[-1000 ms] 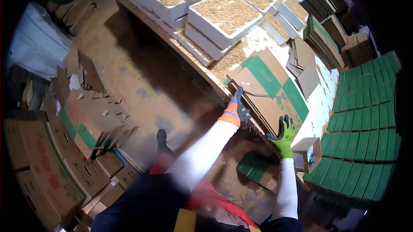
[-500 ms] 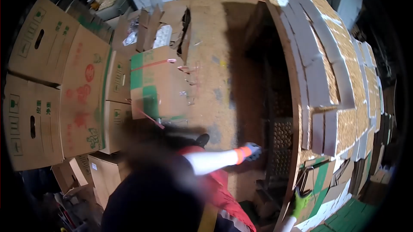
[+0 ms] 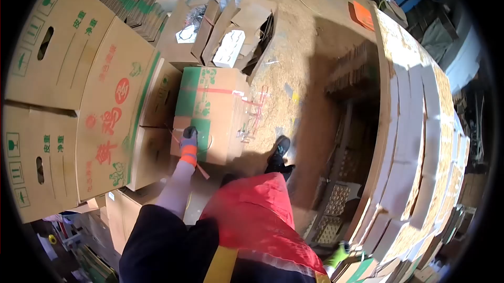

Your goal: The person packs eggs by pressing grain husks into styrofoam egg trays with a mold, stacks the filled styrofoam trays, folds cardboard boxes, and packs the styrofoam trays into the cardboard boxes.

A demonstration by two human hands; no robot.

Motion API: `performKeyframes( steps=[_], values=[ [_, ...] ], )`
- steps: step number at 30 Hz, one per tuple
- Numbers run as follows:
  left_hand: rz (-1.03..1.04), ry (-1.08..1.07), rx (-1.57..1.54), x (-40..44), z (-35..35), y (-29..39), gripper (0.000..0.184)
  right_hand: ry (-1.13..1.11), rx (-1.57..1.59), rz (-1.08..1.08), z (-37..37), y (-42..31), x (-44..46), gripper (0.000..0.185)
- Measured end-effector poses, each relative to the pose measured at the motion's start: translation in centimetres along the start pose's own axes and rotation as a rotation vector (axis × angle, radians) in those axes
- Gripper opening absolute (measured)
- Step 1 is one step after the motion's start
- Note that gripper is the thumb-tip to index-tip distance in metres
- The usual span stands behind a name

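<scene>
My left hand (image 3: 189, 138), in a grey glove with an orange cuff, is over the near left edge of a closed cardboard box (image 3: 228, 112) with green panels. Its fingers point away from me and look bunched, but their grip is hidden. A loose red strap (image 3: 202, 171) passes by this hand; whether the hand touches it I cannot tell. At the lower right, my right hand (image 3: 338, 254), in a yellow-green glove, is beside the table edge near folded cardboard (image 3: 362, 270). Its fingers are too small and blurred to read.
Large printed cartons (image 3: 113, 120) stack up on the left. Open boxes (image 3: 241, 25) with white packaging stand beyond the strapped box. White-sided trays (image 3: 415, 141) pile on the right-hand table, with egg trays (image 3: 336, 199) below it. My shoe (image 3: 281, 146) is on the dusty floor.
My left hand has swung from beside the table on the right across to the strapped box. My view has turned, and my right hand appears lower, still at the table edge.
</scene>
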State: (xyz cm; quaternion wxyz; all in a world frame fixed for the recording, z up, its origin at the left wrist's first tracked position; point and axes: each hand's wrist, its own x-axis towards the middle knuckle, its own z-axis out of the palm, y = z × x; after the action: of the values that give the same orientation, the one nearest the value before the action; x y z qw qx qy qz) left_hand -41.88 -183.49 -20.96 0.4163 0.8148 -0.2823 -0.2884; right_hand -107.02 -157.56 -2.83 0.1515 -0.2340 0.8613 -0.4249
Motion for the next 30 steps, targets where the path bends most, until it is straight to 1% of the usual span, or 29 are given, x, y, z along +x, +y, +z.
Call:
performKeyframes(
  steps=[1,3,4,5,7,8,9,10,11,12,13,14,15,17,18,19,20,21,22,23,24,25,26,27,28,30],
  values=[
    [-0.012,0.005,0.02,0.4,0.5,0.3,0.018,-0.189,-0.034,0.006,1.4,0.4,-0.6,0.002],
    [-0.028,0.0,0.027,0.1,2.5,1.9,0.018,-0.656,-0.053,0.508,4.7,4.6,-1.2,0.005],
    [-0.04,-0.011,0.033,-0.1,4.1,2.7,0.019,-0.657,-0.057,0.507,6.2,3.6,0.1,0.005],
    [-0.038,-0.003,0.03,0.0,5.9,3.4,0.019,-0.709,-0.166,0.39,9.0,1.3,2.1,0.006],
    [-0.028,-0.081,-0.217,0.3,9.3,4.5,0.016,-0.806,-0.387,0.157,14.9,-5.1,6.0,0.009],
    [-0.079,-0.101,-0.234,0.8,10.7,5.3,0.018,-0.85,-0.497,0.042,17.3,-7.7,7.5,0.011],
    [-0.079,-0.095,-0.231,1.8,12.5,6.1,0.018,-0.846,-0.512,-0.054,20.0,-7.8,9.8,0.014],
    [-0.065,-0.086,-0.158,3.2,14.6,6.7,0.018,-0.838,-0.527,-0.15,22.7,-7.9,12.2,0.018],
    [-0.065,-0.075,-0.083,4.0,16.4,7.1,0.018,-0.792,-0.461,-0.22,25.5,-7.2,15.7,0.025],
    [-0.084,-0.063,-0.085,4.2,17.9,9.2,0.018,-0.798,-0.395,-0.188,27.8,-9.1,18.5,0.029],
    [-0.046,-0.106,-0.209,5.0,19.0,13.2,0.018,-0.802,-0.327,-0.16,31.5,-12.4,21.0,0.034],
    [-0.008,-0.15,-0.335,6.1,20.0,15.6,0.019,-0.789,-0.375,-0.219,34.7,-14.9,23.0,0.035],
    [-0.025,-0.139,-0.347,7.5,21.2,15.7,0.019,-0.772,-0.423,-0.28,37.4,-16.7,24.8,0.036],
    [0.138,-0.133,-0.263,11.1,23.8,16.1,0.02,-0.858,-0.387,-0.36,43.5,-18.0,28.0,0.042],
    [0.128,-0.117,-0.275,12.8,24.6,16.7,0.02,-0.845,-0.317,-0.347,46.5,-18.0,28.6,0.046],
    [0.159,-0.107,-0.22,14.3,25.1,18.5,0.02,-0.88,-0.416,-0.492,49.0,-19.4,28.9,0.047],
    [0.184,-0.101,-0.164,15.8,25.6,19.5,0.021,-0.945,-0.392,-0.471,51.7,-21.6,28.4,0.046],
    [0.167,-0.099,-0.17,17.5,26.8,17.3,0.021,-1.009,-0.373,-0.441,53.9,-24.4,27.0,0.044],
    [0.099,-0.082,-0.115,19.6,28.5,13.4,0.022,-1.116,-0.262,-0.13,56.0,-27.8,25.2,0.04],
    [0.043,-0.06,-0.065,22.1,30.0,11.3,0.023,-1.114,-0.268,-0.138,58.1,-29.0,23.8,0.04],
    [0.032,-0.072,0.094,23.5,29.5,13.9,0.031,-1.165,-0.224,-0.165,60.3,-30.0,22.7,0.039],
    [0.021,-0.067,0.08,25.7,30.2,13.6,0.031,-1.22,-0.186,-0.195,62.5,-30.9,22.0,0.038],
    [-0.067,-0.088,0.238,27.0,30.7,12.7,0.034,-1.228,-0.217,-0.204,64.4,-31.6,21.7,0.038],
    [-0.156,-0.116,0.4,28.2,31.0,11.7,0.038,-1.325,-0.208,-0.156,66.7,-32.1,21.3,0.039],
    [-0.192,-0.185,0.459,29.8,30.7,11.6,0.047,-1.419,-0.185,-0.103,69.5,-32.7,20.6,0.041],
    [-0.222,-0.168,0.445,32.5,30.9,12.6,0.048,-1.466,-0.21,-0.067,75.1,-35.2,19.3,0.042]
  ],
)
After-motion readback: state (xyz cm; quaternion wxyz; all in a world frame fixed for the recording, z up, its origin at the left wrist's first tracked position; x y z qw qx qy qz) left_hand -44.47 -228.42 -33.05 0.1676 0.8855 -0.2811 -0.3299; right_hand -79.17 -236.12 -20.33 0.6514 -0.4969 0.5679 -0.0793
